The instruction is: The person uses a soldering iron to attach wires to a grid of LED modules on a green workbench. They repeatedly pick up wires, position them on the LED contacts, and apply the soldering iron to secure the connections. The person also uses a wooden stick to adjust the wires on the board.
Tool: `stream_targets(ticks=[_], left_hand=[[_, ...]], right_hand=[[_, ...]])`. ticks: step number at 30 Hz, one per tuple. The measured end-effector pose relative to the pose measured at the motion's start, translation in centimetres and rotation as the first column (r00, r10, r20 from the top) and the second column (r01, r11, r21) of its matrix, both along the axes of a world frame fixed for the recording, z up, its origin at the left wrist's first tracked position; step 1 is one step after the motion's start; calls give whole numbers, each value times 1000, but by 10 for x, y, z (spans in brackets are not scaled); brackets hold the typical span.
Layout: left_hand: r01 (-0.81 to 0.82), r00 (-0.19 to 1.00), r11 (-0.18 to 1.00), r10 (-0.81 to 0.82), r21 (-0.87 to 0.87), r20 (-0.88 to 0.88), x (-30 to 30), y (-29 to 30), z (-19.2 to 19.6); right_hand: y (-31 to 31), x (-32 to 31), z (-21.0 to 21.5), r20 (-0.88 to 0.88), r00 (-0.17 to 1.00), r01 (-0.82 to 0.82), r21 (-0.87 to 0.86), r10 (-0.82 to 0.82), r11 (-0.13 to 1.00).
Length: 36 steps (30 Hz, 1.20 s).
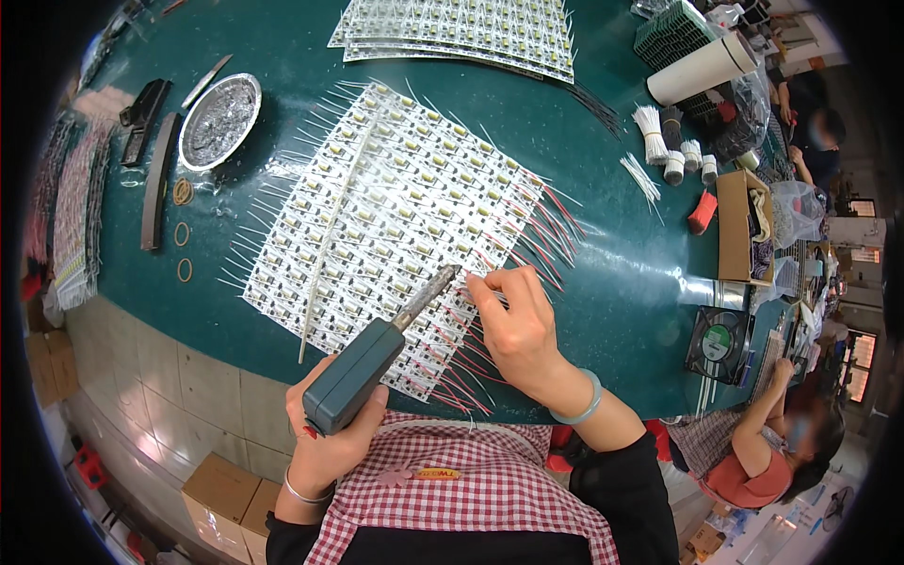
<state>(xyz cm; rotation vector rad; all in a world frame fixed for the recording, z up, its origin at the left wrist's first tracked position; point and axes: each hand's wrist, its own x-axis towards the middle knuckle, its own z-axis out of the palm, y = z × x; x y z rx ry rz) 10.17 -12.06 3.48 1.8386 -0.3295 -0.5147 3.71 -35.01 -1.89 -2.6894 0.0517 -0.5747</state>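
Table (640,367), deep green; panel (377,235), white, gridded with yellow and black parts (433,229), fringed with red and white wires (548,235). Iron (353,377), dark green body, grey shaft; apron (461,508), red-and-white check; sleeves (621,499), black; bangle (586,405), pale green. Bowl (182,137), white-rimmed, grey within; rubber bands (183,192), tan; tube (702,71), off-white; pouch (702,213), red; carton (733,226), brown; fan (739,330), black with green label (718,345)

One soldering iron (375,356) sits in the left hand's (337,450) grip, over one circuit-board panel (381,212). Left of the grip lie one oval dish (255,111) and two separate rubber bands (178,270); right, one fan (718,345) and, apparently, five wire bundles (650,137).
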Motion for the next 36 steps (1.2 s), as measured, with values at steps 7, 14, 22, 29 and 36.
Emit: stream_targets(ticks=[7, 14, 22, 29, 36], left_hand=[[-4, 995, 999, 8, -37, 100, -5, 4, -9], [-22, 999, 998, 24, -53, 28, -5, 1, -4], [-133, 990, 983, 138, -124, 30, -12, -6, -15], [-21, 999, 997, 24, -69, 40, -5, -5, -12], [-36, 999, 995, 38, -92, 28, -4, -4, -13]], right_hand=[[-3, -3, 2, 4, 1000, -7, 8, 7, 1000], [-4, -9, 2, 15, 1000, -3, 9, 2, 1000], [-1, -3, -2, 32, 999, -8, -24, 9, 1000], [1, -4, -3, 20, 1000, -4, -17, 4, 1000], [1, -5, -4, 22, 1000, -2, -13, 2, 1000]])
